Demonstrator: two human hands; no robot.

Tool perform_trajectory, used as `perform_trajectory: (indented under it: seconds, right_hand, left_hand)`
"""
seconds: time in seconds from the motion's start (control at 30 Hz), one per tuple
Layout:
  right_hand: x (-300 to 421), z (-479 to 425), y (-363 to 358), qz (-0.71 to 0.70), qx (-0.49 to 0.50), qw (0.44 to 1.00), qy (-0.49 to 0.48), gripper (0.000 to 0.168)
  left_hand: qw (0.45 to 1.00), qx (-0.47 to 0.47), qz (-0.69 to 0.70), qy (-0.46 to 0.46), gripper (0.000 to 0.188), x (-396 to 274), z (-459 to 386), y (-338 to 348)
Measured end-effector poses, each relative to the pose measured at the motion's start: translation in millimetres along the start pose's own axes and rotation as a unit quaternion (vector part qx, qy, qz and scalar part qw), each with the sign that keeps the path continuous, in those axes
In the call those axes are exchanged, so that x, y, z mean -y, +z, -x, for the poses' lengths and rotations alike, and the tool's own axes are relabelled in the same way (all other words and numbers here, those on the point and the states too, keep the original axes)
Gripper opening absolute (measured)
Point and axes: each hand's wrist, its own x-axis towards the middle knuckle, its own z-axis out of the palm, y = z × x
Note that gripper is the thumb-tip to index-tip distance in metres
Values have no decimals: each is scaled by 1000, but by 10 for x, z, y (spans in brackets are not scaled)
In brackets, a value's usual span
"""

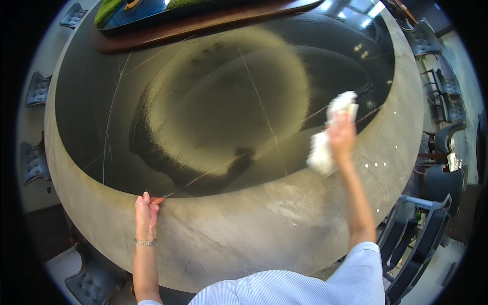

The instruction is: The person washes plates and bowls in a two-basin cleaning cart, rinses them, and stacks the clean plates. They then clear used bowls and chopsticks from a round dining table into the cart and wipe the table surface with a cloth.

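A large round table has a glossy dark, veined centre disc [228, 99] inside a beige stone-look rim [236, 228]. On a white cloth [322, 152], near the right side where disc and rim meet, lies my right hand [342, 133], blurred; the cloth shows above it and to its left. My left hand [146, 209], with a metal bracelet at the wrist, rests at the disc's near edge, fingers curled, thumb up. Whether its fingers grip that edge is not plain. Pale ring-shaped reflections and streaks mark the disc.
At the back left of the disc stands a long wooden-edged base [213, 27] bearing a display with green moss-like material. Tufted dark chairs [33, 162] surround the table. A multi-tiered trolley [415, 232] is close by on the right.
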Motion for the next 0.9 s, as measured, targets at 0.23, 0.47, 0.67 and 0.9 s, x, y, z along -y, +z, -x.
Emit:
perform_trajectory:
  seconds: [0.23, 0.47, 0.67, 0.9]
  right_hand:
    - [3581, -201, -737, -372, 64, 924, -57, 49]
    - [2234, -206, -416, -156, 21, 987, -11, 48]
    - [-595, -427, 600, 81, 22, 970, 226, 41]
    - [624, -2510, 1763, 220, -42, 970, -97, 28]
  left_hand:
    - [992, 107, -26, -59, 21, 284, 243, 541]
    - [993, -63, 24, 93, 30, -567, -714, -1570]
    - [992, -101, -50, 47, 17, -503, -740, -1055]
    - [998, -54, 11, 27, 10, -170, -242, -243]
